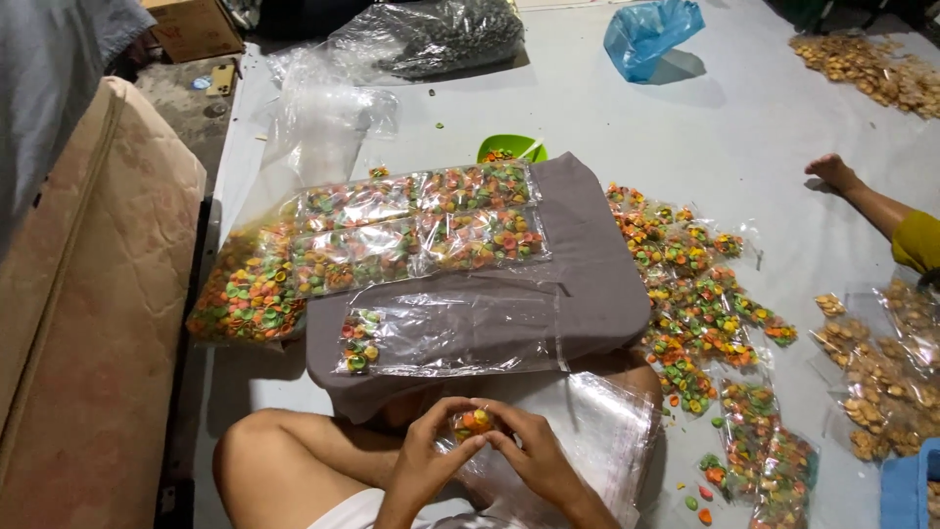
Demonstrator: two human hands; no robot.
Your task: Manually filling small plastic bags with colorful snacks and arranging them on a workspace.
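Note:
My left hand [423, 453] and my right hand [534, 451] meet low in the head view, pinching a small clear packet of orange and green snack rings [475, 421] between the fingertips. Just beyond them a nearly empty clear bag [460, 335] with a few rings in its left end lies on a grey cloth [587, 264]. Behind that, several filled clear packets [431, 220] lie in rows on the cloth. My bare knee [269, 456] is at the lower left.
A big open bag of loose coloured rings [250, 289] lies left. Filled packets [700, 313] are strewn right of the cloth. Another person's foot [832, 171] and brown biscuit packets [881, 372] are at right. A green bowl [511, 147], blue bag [648, 34], cushion [88, 313] stand around.

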